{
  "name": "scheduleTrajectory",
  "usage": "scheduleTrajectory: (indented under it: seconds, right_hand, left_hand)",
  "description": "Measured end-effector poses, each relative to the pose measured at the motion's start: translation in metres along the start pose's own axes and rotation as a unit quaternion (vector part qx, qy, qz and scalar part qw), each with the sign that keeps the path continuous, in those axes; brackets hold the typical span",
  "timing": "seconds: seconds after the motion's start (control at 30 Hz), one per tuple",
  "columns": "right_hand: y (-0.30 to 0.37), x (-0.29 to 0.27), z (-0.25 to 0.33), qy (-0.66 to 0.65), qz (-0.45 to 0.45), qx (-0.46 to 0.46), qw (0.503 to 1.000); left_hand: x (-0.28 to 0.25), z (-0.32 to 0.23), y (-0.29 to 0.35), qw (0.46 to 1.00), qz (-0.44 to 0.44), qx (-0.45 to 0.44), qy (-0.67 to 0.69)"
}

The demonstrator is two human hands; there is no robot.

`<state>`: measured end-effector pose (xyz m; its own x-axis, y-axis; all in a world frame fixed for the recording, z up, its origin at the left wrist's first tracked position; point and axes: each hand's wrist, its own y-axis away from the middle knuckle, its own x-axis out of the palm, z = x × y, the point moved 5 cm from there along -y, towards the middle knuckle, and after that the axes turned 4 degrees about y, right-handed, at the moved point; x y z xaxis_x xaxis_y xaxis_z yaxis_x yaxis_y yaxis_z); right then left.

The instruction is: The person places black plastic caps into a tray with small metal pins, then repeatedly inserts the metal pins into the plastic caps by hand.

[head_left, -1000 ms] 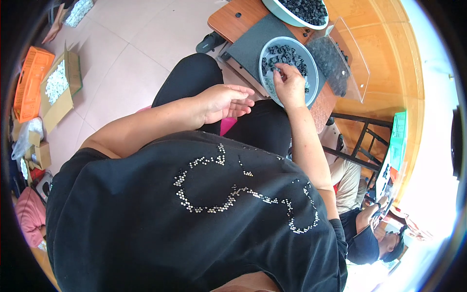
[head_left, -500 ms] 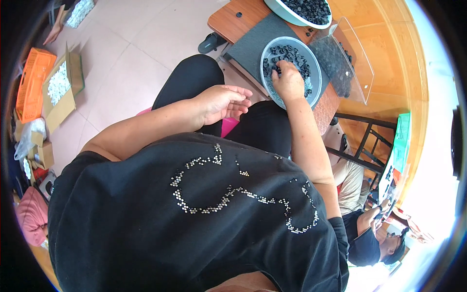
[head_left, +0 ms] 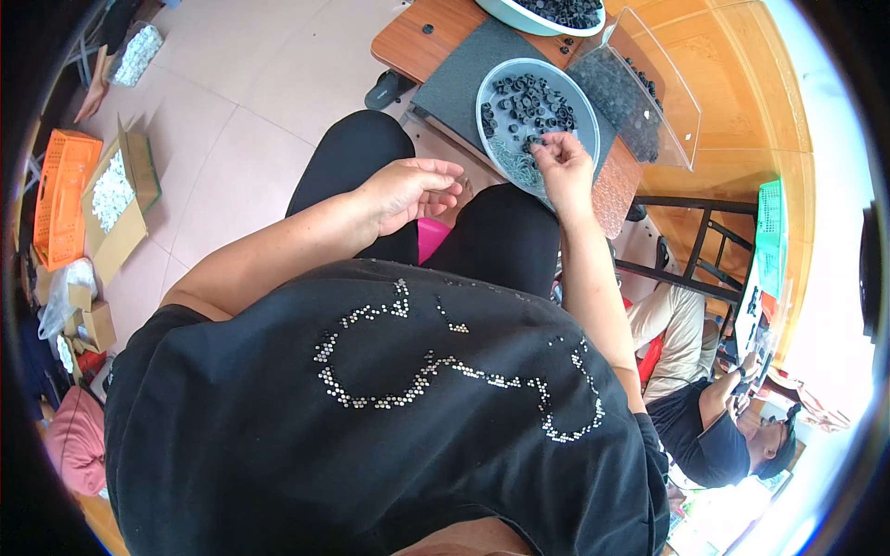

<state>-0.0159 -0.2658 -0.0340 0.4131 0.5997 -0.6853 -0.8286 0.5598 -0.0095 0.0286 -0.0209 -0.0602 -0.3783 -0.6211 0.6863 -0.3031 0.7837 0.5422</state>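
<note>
My right hand (head_left: 567, 169) is over the near right part of a round pale basin (head_left: 594, 125), with thumb and fingers pinched on a small black plastic part (head_left: 533, 144). Loose black parts (head_left: 530, 100) cover the basin's far side. A heap of thin, pale grey-green pieces (head_left: 512, 163) lies at its near side, too fine to make out. Over my lap hovers my left hand (head_left: 413, 193), palm turned inward, its fingers loosely stretched with nothing visible in them.
Under the basin is a dark mat (head_left: 454, 85) on a brown table (head_left: 400, 48). Beyond stand a second tub of black parts (head_left: 556, 11) and a clear plastic box (head_left: 681, 120). An orange crate (head_left: 67, 199) and a carton of white pieces (head_left: 125, 236) sit left. A co-worker (head_left: 709, 440) is at right.
My right hand has drawn back from the black parts toward the basin's near side and now pinches one. The left hand hardly differs. The whole view has shifted slightly.
</note>
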Motion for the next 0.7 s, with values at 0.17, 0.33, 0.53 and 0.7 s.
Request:
scheduleTrajectory:
  seconds: [0.17, 0.33, 0.53, 0.7]
  right_hand:
    - [0.067, 0.028, 0.073, -0.037, 0.175, -0.111, 0.978]
    - [0.083, 0.031, 0.109, 0.051, 0.179, -0.172, 0.967]
    - [0.085, 0.026, 0.103, -0.022, 0.112, -0.113, 0.987]
    - [0.081, 0.022, 0.085, -0.108, 0.129, -0.094, 0.981]
  left_hand:
    - [0.007, 0.001, 0.001, 0.999, 0.001, 0.033, -0.012]
    - [0.006, 0.004, -0.001, 0.996, 0.055, 0.057, -0.041]
    - [0.010, 0.003, 0.001, 0.992, 0.099, 0.016, 0.072]
    - [0.015, -0.003, 0.007, 0.980, 0.141, 0.022, 0.140]
